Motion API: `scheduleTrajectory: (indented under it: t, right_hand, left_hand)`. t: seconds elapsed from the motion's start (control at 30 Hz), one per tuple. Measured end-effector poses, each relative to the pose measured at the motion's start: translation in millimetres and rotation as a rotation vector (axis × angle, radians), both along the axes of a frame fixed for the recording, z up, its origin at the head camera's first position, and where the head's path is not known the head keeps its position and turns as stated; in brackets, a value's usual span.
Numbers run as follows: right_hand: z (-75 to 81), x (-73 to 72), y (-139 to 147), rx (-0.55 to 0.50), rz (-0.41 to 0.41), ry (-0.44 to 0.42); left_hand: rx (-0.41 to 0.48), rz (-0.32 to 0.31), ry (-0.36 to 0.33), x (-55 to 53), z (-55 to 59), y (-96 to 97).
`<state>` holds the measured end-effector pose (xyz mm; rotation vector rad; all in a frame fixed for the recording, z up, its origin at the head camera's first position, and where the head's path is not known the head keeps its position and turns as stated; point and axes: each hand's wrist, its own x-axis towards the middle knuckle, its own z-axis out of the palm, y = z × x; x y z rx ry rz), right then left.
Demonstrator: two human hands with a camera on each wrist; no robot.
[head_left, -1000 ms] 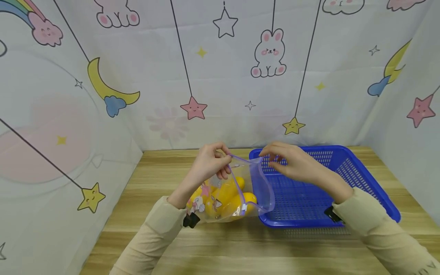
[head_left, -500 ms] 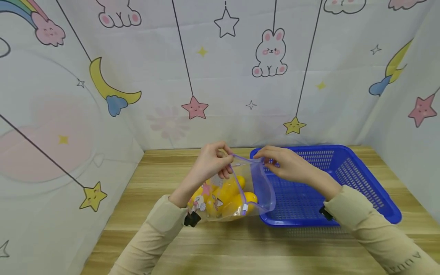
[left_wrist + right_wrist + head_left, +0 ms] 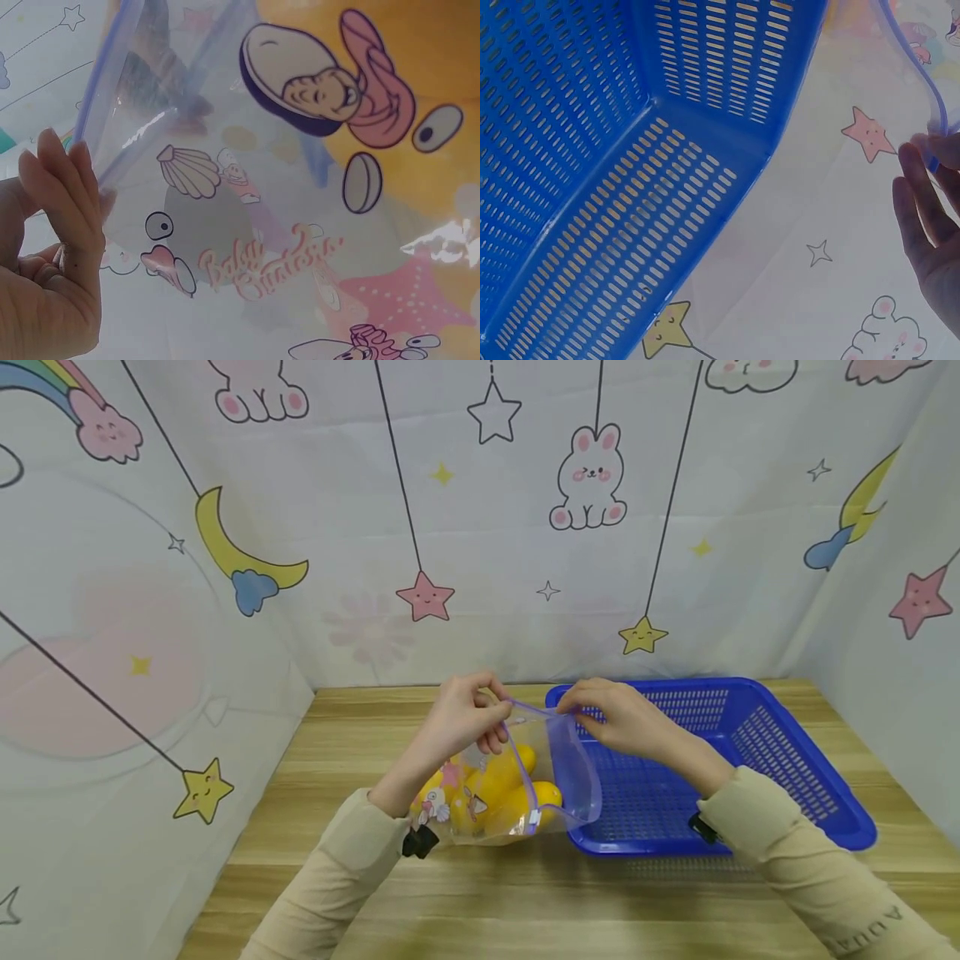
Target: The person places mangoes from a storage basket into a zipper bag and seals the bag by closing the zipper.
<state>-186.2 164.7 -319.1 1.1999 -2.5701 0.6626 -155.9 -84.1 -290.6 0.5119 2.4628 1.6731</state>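
Note:
A clear zip bag (image 3: pixel 577 777) with cartoon prints and a purple zip strip (image 3: pixel 522 766) lies tilted on its side, mouth toward the right. Several smooth, rounded yellow things (image 3: pixel 506 777) sit inside; their kind is unclear through the film. My left hand (image 3: pixel 468 714) pinches the upper zip edge between thumb and fingers. At the far corner of the mouth, my right hand (image 3: pixel 615 714) pinches the purple strip, as the right wrist view also shows with the hand (image 3: pixel 934 225) at its edge. A small white slider (image 3: pixel 534 817) sits at the near end of the strip.
A blue perforated basket (image 3: pixel 660 847) stands to the right, partly behind the bag's mouth and under my right forearm. Both rest on a wood-grain table (image 3: pixel 360 727). A white cloth (image 3: pixel 495 543) printed with cartoons hangs behind and at the sides.
My right hand has come left and slightly down onto the bag's far corner, its fingers closing on the strip. The left hand and the bag have barely moved.

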Motion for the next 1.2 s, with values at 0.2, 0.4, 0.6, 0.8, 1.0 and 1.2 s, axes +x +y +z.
scheduleTrajectory:
  t: [0.2,0.4,0.6,0.8,1.0,1.2]
  right_hand:
    - [0.0,0.9,-0.9,-0.011,-0.011,-0.009]
    - [-1.4,0.3,-1.0,-0.038,0.001,-0.023]
    - [-1.1,-1.8,0.0,-0.064,0.01,-0.021]
    - [-1.8,-4.7,1.1,-0.083,0.014,-0.006]
    - [-0.6,-5.7,2.4,-0.093,0.009,-0.005]
    - [-0.4,-7.4,4.6,-0.09,-0.012,-0.031]
  left_hand:
    - [-0.005,0.004,-0.001,2.3,0.1,-0.4]
    - [-0.001,-0.013,-0.013,5.2,-2.4,-1.4]
    - [-0.003,-0.029,-0.009,9.0,-4.0,-1.9]
    - [-0.008,-0.047,-0.001,12.7,-7.4,-2.8]
    - [-0.013,-0.065,0.001,15.3,-10.7,-1.2]
    - [-0.009,-0.079,-0.021,20.3,-12.5,0.3]
